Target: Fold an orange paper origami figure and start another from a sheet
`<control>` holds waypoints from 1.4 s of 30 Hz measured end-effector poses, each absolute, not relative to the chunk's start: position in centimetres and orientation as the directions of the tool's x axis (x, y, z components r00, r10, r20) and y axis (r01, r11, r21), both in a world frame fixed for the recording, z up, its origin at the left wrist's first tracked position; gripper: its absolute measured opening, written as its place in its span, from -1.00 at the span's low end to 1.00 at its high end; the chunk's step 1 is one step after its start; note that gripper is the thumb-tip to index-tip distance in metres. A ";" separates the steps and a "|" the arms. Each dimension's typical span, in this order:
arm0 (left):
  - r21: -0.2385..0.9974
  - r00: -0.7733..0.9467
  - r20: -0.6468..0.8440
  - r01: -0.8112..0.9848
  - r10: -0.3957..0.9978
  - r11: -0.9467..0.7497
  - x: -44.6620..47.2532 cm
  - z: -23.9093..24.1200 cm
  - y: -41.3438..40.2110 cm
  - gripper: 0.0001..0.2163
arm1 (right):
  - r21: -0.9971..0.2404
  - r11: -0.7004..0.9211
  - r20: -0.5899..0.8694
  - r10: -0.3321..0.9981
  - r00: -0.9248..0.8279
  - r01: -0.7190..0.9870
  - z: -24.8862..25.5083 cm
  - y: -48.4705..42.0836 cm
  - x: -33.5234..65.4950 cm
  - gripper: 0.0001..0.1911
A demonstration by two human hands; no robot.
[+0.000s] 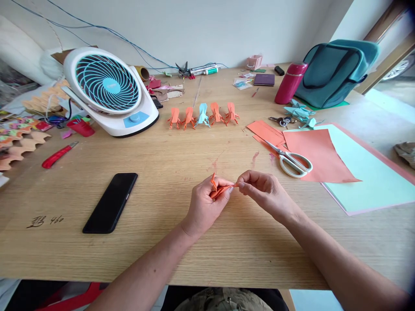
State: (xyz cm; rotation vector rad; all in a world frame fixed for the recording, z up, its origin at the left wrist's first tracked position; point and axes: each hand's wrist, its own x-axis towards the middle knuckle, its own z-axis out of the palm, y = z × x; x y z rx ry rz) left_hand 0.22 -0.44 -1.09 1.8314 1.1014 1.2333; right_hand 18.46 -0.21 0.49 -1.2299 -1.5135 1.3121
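A folded orange paper figure point(221, 191) sits in my left hand point(207, 203), with thumb and fingers closed around its body and one pointed part sticking up. My right hand point(264, 192) pinches a thin tip of the same paper between thumb and forefinger, to the right of the left fingertips. Both hands are just above the wooden table point(181, 160), near its front middle. Farther back stands a row of several finished paper figures, orange ones point(215, 112) with a light blue one point(202, 114) in the middle.
White-handled scissors point(295, 164) lie on orange paper sheets point(319, 149) at right, over pale green sheets point(372, 181). A black phone point(110, 203) and a red utility knife point(58, 156) lie at left. Behind are a fan point(110, 90), a pink bottle point(291, 84) and a teal bag point(330, 73).
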 end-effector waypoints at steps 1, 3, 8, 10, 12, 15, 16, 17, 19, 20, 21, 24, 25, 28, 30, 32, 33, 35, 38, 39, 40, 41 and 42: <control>0.862 0.199 0.380 0.277 0.903 -0.424 0.2 -1.1 -0.4 -0.94 | -0.983 0.002 -0.042 0.971 -0.236 0.184 0.5 -0.2 18.5 -0.78; 0.865 0.195 0.378 0.276 0.905 -0.420 0.3 -1.0 -0.4 -0.94 | -0.981 0.001 -0.046 0.971 -0.235 0.195 0.6 -0.3 18.5 -0.77; 0.875 0.185 0.365 0.266 0.913 -0.404 0.3 -1.1 -0.3 -0.95 | -0.977 0.014 -0.038 0.971 -0.238 0.211 0.4 -0.3 18.5 -0.74; 0.883 0.180 0.352 0.261 0.918 -0.390 0.3 -1.1 -0.3 -0.95 | -0.976 0.018 -0.035 0.971 -0.236 0.218 0.4 -0.3 18.5 -0.74; 0.891 0.174 0.341 0.253 0.924 -0.377 0.3 -1.1 -0.3 -0.95 | -0.976 0.018 -0.034 0.972 -0.234 0.218 0.3 -0.3 18.5 -0.74; 0.899 0.169 0.327 0.248 0.930 -0.362 0.3 -1.0 -0.4 -0.95 | -0.977 0.018 -0.033 0.971 -0.239 0.210 0.3 -0.3 18.5 -0.74; 0.900 0.168 0.323 0.251 0.932 -0.357 0.3 -1.0 -0.4 -0.95 | -0.978 0.019 -0.032 0.970 -0.240 0.207 0.3 -0.2 18.5 -0.73; 0.900 0.168 0.318 0.256 0.933 -0.353 0.3 -0.9 -0.4 -0.94 | -0.979 0.019 -0.031 0.970 -0.241 0.204 0.3 -0.2 18.5 -0.73; 0.899 0.170 0.310 0.267 0.935 -0.347 0.3 -0.9 -0.5 -0.94 | -0.979 0.020 -0.030 0.970 -0.241 0.201 0.2 -0.2 18.5 -0.74; 0.898 0.172 0.312 0.268 0.935 -0.349 0.3 -0.9 -0.5 -0.94 | -0.980 0.019 -0.030 0.970 -0.240 0.200 0.2 -0.2 18.5 -0.74; 0.896 0.173 0.317 0.267 0.933 -0.354 0.3 -0.9 -0.4 -0.94 | -0.979 0.018 -0.032 0.971 -0.238 0.202 0.2 -0.2 18.5 -0.74; 0.890 0.171 0.337 0.263 0.926 -0.373 0.3 -1.1 -0.4 -0.94 | -0.978 0.007 -0.043 0.971 -0.234 0.210 0.3 -0.2 18.5 -0.73; 0.888 0.175 0.340 0.262 0.924 -0.377 0.3 -1.1 -0.4 -0.94 | -0.978 0.002 -0.048 0.971 -0.234 0.209 0.3 -0.2 18.5 -0.73; 0.885 0.192 0.339 0.266 0.921 -0.382 0.2 -1.2 -0.3 -0.94 | -0.980 -0.018 -0.065 0.970 -0.233 0.200 0.5 -0.1 18.5 -0.73; 0.884 0.198 0.339 0.268 0.920 -0.383 0.2 -1.2 -0.3 -0.94 | -0.980 -0.026 -0.072 0.971 -0.227 0.200 0.6 -0.1 18.5 -0.74; 0.883 0.194 0.341 0.270 0.920 -0.385 0.2 -1.2 -0.3 -0.94 | -0.979 -0.024 -0.069 0.972 -0.223 0.201 0.6 -0.1 18.5 -0.76; 0.882 0.194 0.343 0.271 0.919 -0.386 0.2 -1.2 -0.3 -0.94 | -0.979 -0.019 -0.065 0.972 -0.225 0.201 0.6 -0.1 18.5 -0.76; 0.879 0.195 0.348 0.273 0.917 -0.391 0.2 -1.2 -0.3 -0.95 | -0.980 -0.010 -0.057 0.972 -0.229 0.201 0.6 -0.1 18.5 -0.77; 0.880 0.198 0.345 0.273 0.918 -0.389 0.1 -1.3 -0.3 -0.95 | -0.980 -0.006 -0.053 0.971 -0.235 0.198 0.5 -0.1 18.5 -0.79; 0.881 0.199 0.345 0.270 0.918 -0.389 0.1 -1.3 -0.3 -0.95 | -0.981 -0.008 -0.054 0.970 -0.237 0.193 0.5 -0.1 18.5 -0.79; 0.881 0.199 0.346 0.267 0.917 -0.391 0.1 -1.3 -0.3 -0.95 | -0.982 -0.011 -0.056 0.969 -0.239 0.188 0.5 -0.1 18.5 -0.79; 0.881 0.201 0.348 0.264 0.916 -0.393 0.1 -1.3 -0.3 -0.95 | -0.983 -0.015 -0.059 0.969 -0.241 0.182 0.5 -0.1 18.5 -0.79; 0.881 0.201 0.351 0.261 0.914 -0.396 0.1 -1.3 -0.3 -0.95 | -0.984 -0.019 -0.062 0.968 -0.242 0.176 0.5 -0.1 18.5 -0.79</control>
